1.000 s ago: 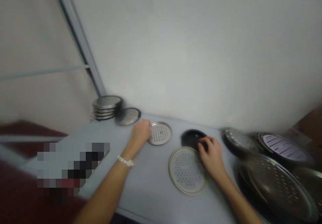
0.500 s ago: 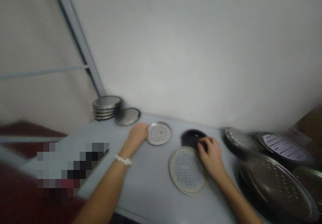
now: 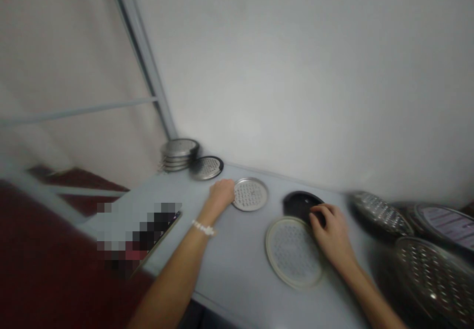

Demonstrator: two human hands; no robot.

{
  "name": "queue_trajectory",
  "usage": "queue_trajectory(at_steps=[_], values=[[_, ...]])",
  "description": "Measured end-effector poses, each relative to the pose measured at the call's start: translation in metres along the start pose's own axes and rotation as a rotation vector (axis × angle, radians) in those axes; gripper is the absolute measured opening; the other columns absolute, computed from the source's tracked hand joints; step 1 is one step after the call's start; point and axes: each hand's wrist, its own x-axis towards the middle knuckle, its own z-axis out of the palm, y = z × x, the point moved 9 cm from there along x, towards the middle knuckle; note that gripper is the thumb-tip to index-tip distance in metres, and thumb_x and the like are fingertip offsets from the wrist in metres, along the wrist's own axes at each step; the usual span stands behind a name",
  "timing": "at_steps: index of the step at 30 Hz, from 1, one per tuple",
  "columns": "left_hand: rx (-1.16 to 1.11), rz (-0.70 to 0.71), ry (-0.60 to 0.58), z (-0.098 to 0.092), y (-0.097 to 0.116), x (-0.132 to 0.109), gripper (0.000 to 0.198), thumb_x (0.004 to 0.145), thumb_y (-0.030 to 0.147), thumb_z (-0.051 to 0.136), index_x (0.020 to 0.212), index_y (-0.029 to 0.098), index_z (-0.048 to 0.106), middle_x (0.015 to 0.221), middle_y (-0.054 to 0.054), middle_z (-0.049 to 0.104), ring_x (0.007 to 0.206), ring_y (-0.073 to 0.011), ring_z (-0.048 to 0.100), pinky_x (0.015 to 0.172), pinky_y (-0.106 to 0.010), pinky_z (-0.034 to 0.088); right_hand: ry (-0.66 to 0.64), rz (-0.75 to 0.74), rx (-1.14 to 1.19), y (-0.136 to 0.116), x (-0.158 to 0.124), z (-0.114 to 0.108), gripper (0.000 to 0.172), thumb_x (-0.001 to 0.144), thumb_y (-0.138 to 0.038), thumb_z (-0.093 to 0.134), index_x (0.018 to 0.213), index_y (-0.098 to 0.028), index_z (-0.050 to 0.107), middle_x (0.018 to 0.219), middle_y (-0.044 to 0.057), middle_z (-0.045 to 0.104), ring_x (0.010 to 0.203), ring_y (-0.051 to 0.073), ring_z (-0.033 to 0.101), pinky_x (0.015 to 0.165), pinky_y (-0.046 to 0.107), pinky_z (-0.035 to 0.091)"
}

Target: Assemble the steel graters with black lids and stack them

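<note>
My left hand (image 3: 222,195) is closed at the left edge of a round metal grater disc (image 3: 252,195), which lies low over the table. The fingertips are hidden behind the fist. My right hand (image 3: 333,233) has its thumb and fingers curled around the right edge of a black round dish (image 3: 300,203), seen partly behind the hand. Just in front of that dish lies a larger grater disc (image 3: 294,255) with a pale rim, its right edge close below my right hand.
At the back left stands a stack of round graters (image 3: 180,152), with a black-rimmed grater disc (image 3: 207,167) beside it. Large metal graters (image 3: 437,270) crowd the right side. A dark flat object (image 3: 163,233), partly pixelated, lies along the left table edge (image 3: 215,305).
The view has swung left, so everything sits farther right in the picture. Both hands keep about the same hold on the grater disc and the black dish.
</note>
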Motion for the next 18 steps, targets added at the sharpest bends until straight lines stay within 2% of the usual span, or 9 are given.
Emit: queue_trajectory(at_steps=[6, 12, 18], values=[[-0.004, 0.047, -0.038, 0.004, 0.003, 0.000, 0.026, 0.092, 0.021, 0.052, 0.106, 0.014, 0.072, 0.111, -0.022, 0.073, 0.104, -0.0305, 0.071, 0.084, -0.035, 0.054, -0.003, -0.009, -0.001, -0.001, 0.000, -0.001, 0.031, 0.088, -0.042, 0.046, 0.095, -0.019, 0.067, 0.106, 0.013, 0.061, 0.103, 0.031, 0.056, 0.093, 0.050, 0.044], [-0.015, 0.115, -0.061, 0.014, 0.006, 0.002, 0.030, 0.090, 0.013, 0.049, 0.114, 0.012, 0.068, 0.113, -0.022, 0.072, 0.107, -0.0315, 0.070, 0.086, -0.038, 0.054, 0.004, -0.010, 0.003, 0.000, -0.001, 0.000, 0.031, 0.089, -0.043, 0.046, 0.095, -0.020, 0.066, 0.106, 0.013, 0.061, 0.103, 0.031, 0.056, 0.093, 0.051, 0.044], [-0.044, 0.104, -0.046, 0.015, 0.004, 0.004, 0.030, 0.088, 0.011, 0.051, 0.113, 0.013, 0.067, 0.112, -0.020, 0.073, 0.107, -0.0277, 0.070, 0.085, -0.032, 0.053, 0.000, -0.018, 0.011, -0.001, -0.001, -0.001, 0.031, 0.089, -0.043, 0.046, 0.095, -0.020, 0.066, 0.105, 0.013, 0.061, 0.103, 0.031, 0.056, 0.092, 0.050, 0.044]])
